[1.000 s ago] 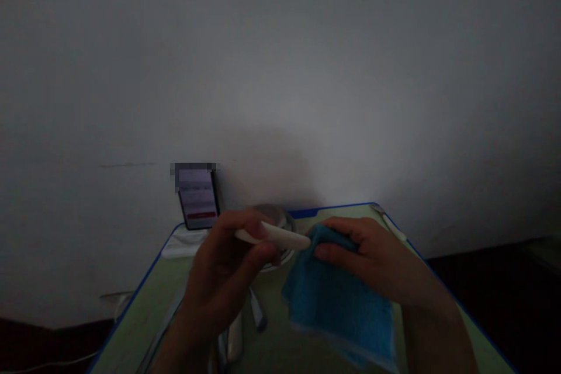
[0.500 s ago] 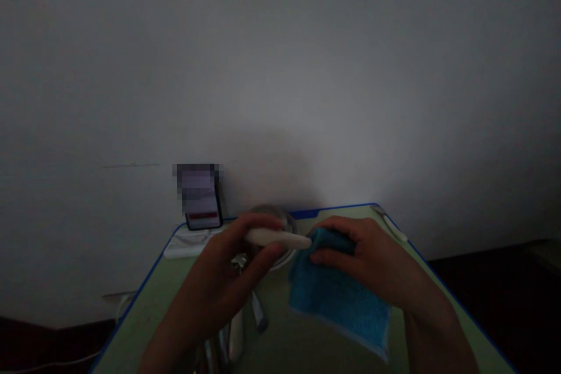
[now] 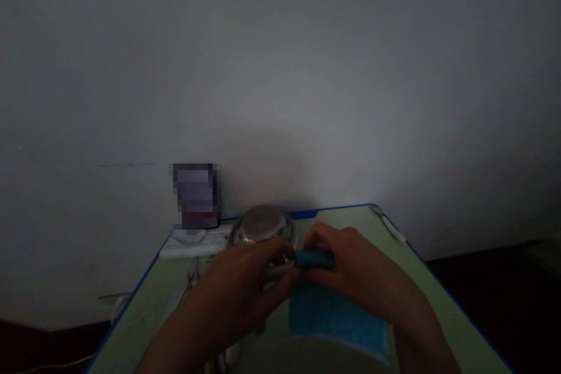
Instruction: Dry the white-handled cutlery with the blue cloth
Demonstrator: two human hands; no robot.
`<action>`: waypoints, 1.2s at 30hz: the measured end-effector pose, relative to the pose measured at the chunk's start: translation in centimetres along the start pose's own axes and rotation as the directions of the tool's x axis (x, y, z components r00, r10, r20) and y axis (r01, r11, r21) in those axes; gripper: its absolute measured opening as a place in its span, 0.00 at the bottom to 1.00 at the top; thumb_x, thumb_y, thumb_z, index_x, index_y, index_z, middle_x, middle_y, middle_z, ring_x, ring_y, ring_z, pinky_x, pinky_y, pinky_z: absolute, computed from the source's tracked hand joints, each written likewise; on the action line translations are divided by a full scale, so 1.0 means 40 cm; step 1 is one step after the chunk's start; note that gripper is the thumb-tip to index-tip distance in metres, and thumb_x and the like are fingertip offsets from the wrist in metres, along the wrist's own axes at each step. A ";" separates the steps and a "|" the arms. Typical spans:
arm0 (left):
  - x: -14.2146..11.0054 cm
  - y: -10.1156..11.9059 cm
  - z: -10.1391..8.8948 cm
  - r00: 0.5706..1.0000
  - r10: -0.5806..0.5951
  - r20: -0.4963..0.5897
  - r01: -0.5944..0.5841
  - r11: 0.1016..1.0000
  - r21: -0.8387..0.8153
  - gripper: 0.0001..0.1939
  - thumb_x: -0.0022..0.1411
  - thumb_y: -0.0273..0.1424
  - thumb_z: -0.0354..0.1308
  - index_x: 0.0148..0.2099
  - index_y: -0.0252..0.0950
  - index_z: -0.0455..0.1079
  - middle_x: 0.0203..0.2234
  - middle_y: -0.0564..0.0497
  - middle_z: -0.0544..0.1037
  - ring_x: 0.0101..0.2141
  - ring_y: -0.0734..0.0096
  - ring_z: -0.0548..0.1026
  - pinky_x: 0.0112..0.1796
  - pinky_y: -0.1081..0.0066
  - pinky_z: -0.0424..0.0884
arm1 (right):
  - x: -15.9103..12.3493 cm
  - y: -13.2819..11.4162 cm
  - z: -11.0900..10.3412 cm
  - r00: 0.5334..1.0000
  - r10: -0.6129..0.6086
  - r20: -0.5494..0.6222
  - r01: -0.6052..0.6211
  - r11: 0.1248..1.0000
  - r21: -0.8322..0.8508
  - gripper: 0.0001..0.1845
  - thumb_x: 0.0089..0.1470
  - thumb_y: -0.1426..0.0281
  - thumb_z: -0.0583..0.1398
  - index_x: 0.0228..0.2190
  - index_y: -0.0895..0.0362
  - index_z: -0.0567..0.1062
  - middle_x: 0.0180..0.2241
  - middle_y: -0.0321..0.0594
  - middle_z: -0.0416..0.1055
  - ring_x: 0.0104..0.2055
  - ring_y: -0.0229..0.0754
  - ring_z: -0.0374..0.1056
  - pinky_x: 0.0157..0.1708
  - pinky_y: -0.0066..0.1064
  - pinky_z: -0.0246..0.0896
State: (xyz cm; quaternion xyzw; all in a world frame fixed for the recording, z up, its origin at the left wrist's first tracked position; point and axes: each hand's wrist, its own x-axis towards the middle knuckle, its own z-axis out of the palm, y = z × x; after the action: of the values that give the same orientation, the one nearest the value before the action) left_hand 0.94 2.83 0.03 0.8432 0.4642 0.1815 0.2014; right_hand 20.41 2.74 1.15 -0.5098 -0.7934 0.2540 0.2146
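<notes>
Two hands meeting at a pale handle and a blue cloth above a table

Bare hands as seen from the wearer's head, in dim light. The left hand (image 3: 245, 277) pinches a pale handle (image 3: 277, 273) between thumb and fingers; the handle lies roughly level and points toward the right hand (image 3: 350, 260). The right hand is closed around a blue cloth (image 3: 337, 321), its thumb and fingers pressing a folded part around the near end of the handle. The rest of the cloth hangs below the right hand, its light edge slanting down to the right. What the cloth covers cannot be made out.

Directly behind the left hand is a round metal dish (image 3: 263, 223), partly hidden by the fingers. To its left, a dark-edged phone (image 3: 197, 196), blurred into blocks, leans upright near the wall (image 3: 280, 70), with a flat white packet (image 3: 188, 245) in front of it. A utensil with a white handle (image 3: 392, 228) lies along the far right corner of the green table (image 3: 350, 222), which has a blue rim. Below the left forearm, several utensils (image 3: 232, 353) are partly visible; their types are unclear.
</notes>
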 end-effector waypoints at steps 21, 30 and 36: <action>0.008 -0.016 -0.004 0.999 0.036 -0.031 -0.038 0.998 -0.057 0.11 0.59 0.38 0.56 0.42 0.42 0.72 0.30 0.54 0.79 0.30 0.70 0.77 0.30 0.76 0.67 | -0.016 0.006 -0.025 0.995 -0.062 0.082 0.068 0.995 -0.078 0.16 0.55 0.57 0.55 0.26 0.56 0.72 0.22 0.32 0.68 0.24 0.33 0.62 0.23 0.27 0.44; 0.015 -0.018 0.006 0.998 0.069 -0.004 -0.069 0.995 -0.074 0.14 0.61 0.38 0.53 0.49 0.44 0.69 0.38 0.53 0.79 0.38 0.68 0.77 0.35 0.74 0.70 | -0.016 0.011 -0.029 0.992 -0.094 0.082 0.104 0.986 -0.128 0.14 0.55 0.59 0.55 0.27 0.55 0.72 0.23 0.33 0.69 0.27 0.35 0.63 0.25 0.27 0.45; 0.011 -0.016 -0.003 0.998 0.049 0.031 -0.045 0.992 -0.115 0.15 0.61 0.39 0.53 0.50 0.44 0.69 0.40 0.52 0.79 0.39 0.68 0.76 0.39 0.73 0.70 | -0.014 0.009 -0.029 0.991 -0.088 0.100 0.099 0.989 -0.109 0.12 0.55 0.61 0.55 0.27 0.56 0.71 0.23 0.32 0.68 0.26 0.34 0.62 0.25 0.26 0.46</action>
State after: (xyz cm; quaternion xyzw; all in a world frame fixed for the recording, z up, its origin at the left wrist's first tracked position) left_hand 0.62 3.54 -0.13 0.8440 0.4295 0.1982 0.2529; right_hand 21.58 2.57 1.80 -0.4709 -0.8390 0.2220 0.1587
